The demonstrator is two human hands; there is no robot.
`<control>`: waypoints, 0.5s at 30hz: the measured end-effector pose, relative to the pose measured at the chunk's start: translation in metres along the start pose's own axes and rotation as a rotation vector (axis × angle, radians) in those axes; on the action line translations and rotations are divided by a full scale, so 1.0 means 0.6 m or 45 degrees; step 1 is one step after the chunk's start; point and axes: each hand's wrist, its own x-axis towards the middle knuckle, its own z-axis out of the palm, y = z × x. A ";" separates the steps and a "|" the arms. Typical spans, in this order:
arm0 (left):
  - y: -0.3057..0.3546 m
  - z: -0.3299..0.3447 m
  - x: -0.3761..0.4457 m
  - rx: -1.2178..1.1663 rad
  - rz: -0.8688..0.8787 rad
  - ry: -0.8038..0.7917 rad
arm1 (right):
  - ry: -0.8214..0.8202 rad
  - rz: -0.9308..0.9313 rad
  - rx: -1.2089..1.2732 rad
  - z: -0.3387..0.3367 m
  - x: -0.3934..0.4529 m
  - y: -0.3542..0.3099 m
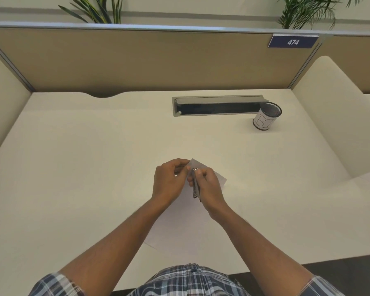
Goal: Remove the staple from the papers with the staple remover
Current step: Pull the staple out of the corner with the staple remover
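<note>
A: Where are the white stapled papers?

B: They are laid flat on the cream desk, well in front of the grey cable tray and nearer the person. Their far corner is pinched by the left hand. The slim grey metal staple remover is gripped by the right hand, its tip brought to that corner.

A: What could be spoiled?

B: The corner could be torn if the tool is levered before it is fully seated under the staple. The sheets could also be dragged if the pinch is loosened.

A: What cannot be made out?

B: The staple itself is too small to be confirmed, and most of the papers are hidden by the forearms. A white-labelled black mesh cup is seen right of the tray.
</note>
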 end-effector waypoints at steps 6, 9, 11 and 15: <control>0.000 -0.006 -0.007 -0.026 0.053 0.022 | 0.040 -0.074 0.083 0.003 -0.001 0.003; 0.001 -0.008 -0.012 -0.043 0.081 0.034 | 0.028 -0.105 0.101 0.002 -0.004 0.005; 0.000 -0.009 -0.014 -0.036 0.102 0.038 | 0.008 -0.093 0.089 0.003 -0.006 0.009; -0.002 -0.011 -0.016 0.008 0.139 0.036 | -0.022 -0.064 0.118 0.007 -0.010 0.013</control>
